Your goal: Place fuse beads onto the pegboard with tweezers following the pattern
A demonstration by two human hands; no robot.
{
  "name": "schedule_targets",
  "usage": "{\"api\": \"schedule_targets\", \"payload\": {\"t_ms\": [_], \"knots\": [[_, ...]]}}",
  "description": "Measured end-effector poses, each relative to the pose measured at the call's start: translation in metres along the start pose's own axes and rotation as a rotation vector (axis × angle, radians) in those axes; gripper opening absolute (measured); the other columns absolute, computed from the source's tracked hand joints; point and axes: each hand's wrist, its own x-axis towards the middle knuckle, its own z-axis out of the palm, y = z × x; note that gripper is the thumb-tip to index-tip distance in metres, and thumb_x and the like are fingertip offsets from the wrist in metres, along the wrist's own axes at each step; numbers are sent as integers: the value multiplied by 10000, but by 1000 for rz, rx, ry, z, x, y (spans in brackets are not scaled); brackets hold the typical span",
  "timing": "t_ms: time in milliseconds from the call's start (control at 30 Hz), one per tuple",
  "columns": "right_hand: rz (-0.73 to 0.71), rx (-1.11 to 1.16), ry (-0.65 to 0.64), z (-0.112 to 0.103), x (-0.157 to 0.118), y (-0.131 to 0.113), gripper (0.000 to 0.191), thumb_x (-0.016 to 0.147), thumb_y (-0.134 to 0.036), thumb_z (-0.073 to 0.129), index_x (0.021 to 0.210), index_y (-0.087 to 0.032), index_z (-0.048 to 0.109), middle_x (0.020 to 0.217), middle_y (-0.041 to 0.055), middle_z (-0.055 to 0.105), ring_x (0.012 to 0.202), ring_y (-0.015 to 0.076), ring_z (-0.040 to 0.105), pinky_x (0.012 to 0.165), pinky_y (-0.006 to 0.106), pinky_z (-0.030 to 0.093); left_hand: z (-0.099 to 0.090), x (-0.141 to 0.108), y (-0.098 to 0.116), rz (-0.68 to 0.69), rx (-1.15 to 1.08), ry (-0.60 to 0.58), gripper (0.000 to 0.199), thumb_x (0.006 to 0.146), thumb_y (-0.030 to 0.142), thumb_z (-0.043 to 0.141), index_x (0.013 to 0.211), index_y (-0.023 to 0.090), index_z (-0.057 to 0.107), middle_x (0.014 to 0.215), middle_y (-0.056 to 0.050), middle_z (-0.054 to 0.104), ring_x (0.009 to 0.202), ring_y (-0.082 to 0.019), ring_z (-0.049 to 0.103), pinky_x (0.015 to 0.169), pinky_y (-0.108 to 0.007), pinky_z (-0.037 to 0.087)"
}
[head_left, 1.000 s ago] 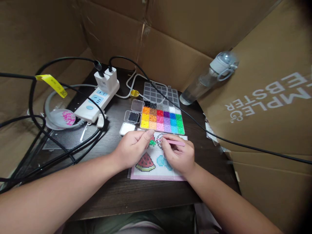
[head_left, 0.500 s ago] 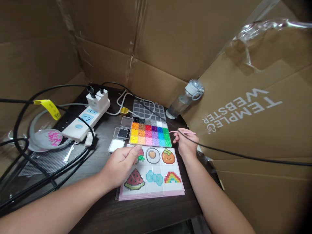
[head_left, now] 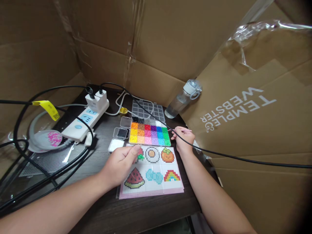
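My right hand is closed around slim pink tweezers, just right of an open bead box. Its compartments hold small beads sorted by colour. My left hand lies closed at the left edge of a pattern sheet, its thumb over the upper-left picture. What its curled fingers hold, if anything, is hidden. The sheet shows pixel pictures, among them a watermelon slice, a fried egg, a bow and a rainbow. A small box of white beads and one with black beads sit beyond my left hand.
A power strip with plugged-in chargers and looping black cables takes up the left. One cable crosses above my right wrist. A tilted water bottle leans by cardboard walls. A dish with pink beads sits far left.
The view has shifted slightly. My right hand, with the tweezers, has moved a little toward the bead box; my left hand has stayed in place.
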Motion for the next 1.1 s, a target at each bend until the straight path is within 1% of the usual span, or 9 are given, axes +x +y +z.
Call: {"api": "schedule_targets", "payload": {"t_ms": [267,367,433,500,600,700,767,933,1100], "knots": [[-18,10,18,-4,1,-3,58,632,-177,611,615,-122,608,510,-22,574,363,69,488,313,178,430,1,0,0,-2,-2,1,500,891,511,353,509,190,333,488,50,300,476,-100,287,472,-237,250],[-19,37,20,-6,-8,-11,79,660,-202,623,635,-131,599,515,-32,563,365,60,476,318,172,419,1,1,-1,0,-11,9,497,893,501,359,508,187,340,485,49,305,474,-98,295,472,-232,258],[-21,61,-43,-7,-24,-18,106,684,-235,649,685,-138,606,519,-37,561,356,54,468,313,164,395,0,0,0,7,-17,9,495,898,484,360,503,187,336,481,49,305,471,-96,294,470,-230,262],[5,56,-215,-6,-48,-25,148,711,-275,673,766,-147,620,529,-38,568,351,56,471,314,166,389,0,-1,1,14,-18,12,491,901,467,364,500,185,335,479,49,305,468,-93,294,466,-227,265],[27,-44,-418,-3,-84,-33,172,746,-297,671,854,-169,630,562,-14,616,349,87,506,312,197,411,0,-1,2,16,-22,18,488,904,457,371,501,182,343,479,48,313,463,-90,300,456,-221,268],[-66,-128,-549,0,-106,-35,142,764,-280,659,853,-170,649,576,13,642,362,101,526,338,212,428,1,0,1,19,-20,21,488,905,451,378,500,178,353,474,47,322,451,-86,298,439,-217,262],[-94,-158,-579,2,-110,-33,122,773,-277,649,833,-172,656,594,23,651,382,102,538,353,212,431,1,0,1,21,-20,22,490,907,446,381,498,176,355,470,47,321,446,-83,298,435,-215,262],[-92,-171,-608,2,-109,-25,117,780,-274,642,833,-171,661,629,28,654,408,98,548,367,207,434,2,1,1,19,-34,17,498,913,443,374,493,175,346,466,49,307,447,-80,293,441,-211,267],[-129,-138,-636,-1,-103,-30,118,784,-265,642,859,-179,671,597,17,652,395,113,548,389,238,460,1,0,2,18,-15,14,497,916,432,370,492,174,353,465,47,319,450,-80,306,446,-213,273]]}}
